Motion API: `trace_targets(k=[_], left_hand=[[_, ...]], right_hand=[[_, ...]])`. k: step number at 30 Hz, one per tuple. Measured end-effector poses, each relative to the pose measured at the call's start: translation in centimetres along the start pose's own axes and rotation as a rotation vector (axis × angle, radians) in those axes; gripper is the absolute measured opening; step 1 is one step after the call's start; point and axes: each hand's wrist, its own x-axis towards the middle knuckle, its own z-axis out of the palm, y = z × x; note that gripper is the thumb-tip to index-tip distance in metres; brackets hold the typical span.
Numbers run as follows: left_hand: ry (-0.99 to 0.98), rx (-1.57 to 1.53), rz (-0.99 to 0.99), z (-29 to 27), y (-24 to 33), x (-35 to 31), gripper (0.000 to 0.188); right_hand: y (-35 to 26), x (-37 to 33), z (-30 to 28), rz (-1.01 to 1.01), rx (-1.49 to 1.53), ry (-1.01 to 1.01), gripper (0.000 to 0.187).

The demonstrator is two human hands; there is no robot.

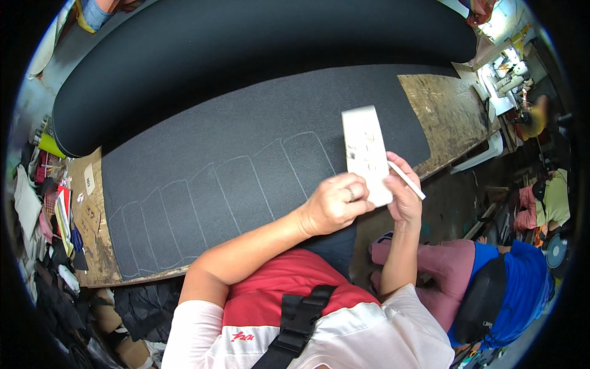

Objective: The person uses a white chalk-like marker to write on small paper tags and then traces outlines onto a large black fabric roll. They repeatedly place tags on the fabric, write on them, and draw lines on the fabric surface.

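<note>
My left hand (pixel 335 203) is closed on the lower left corner of a white card template (pixel 364 138) with dark handwritten marks on it. Close to the card's lower right edge, my right hand (pixel 404 194) is closed around a white pen-like marking stick (pixel 407 180), its fingers also at the card. The card is tilted up over the right part of a dark grey fabric sheet (pixel 233 135). Several pale chalk-like outlines (pixel 214 167), tall shapes side by side, run across the sheet to the left of my hands.
A large roll of dark material (pixel 258 37) lies along the table's far side. Bare wooden tabletop (pixel 442 104) shows at the right. Papers and a brown card piece (pixel 86 215) lie at the left end. A person in blue (pixel 522 289) bends down at lower right; a sewing machine (pixel 513 77) stands beyond.
</note>
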Motion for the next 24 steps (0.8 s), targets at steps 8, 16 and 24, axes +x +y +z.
trace_targets(k=[8,16,24], left_hand=[[-0.395,0.369,-0.563,1.1,-3.4,-3.4,0.08],[-0.664,0.489,-0.784,1.8,-4.8,-2.9,0.071],[-0.659,0.473,-0.789,1.5,-4.5,-2.6,0.073]], right_hand=[[4.3,2.8,-1.8,0.097,-0.363,-0.035,0.034],[3.5,4.1,0.5,-0.346,-1.099,0.212,0.023],[5.3,10.6,4.5,-0.199,-0.841,-0.089,0.024]])
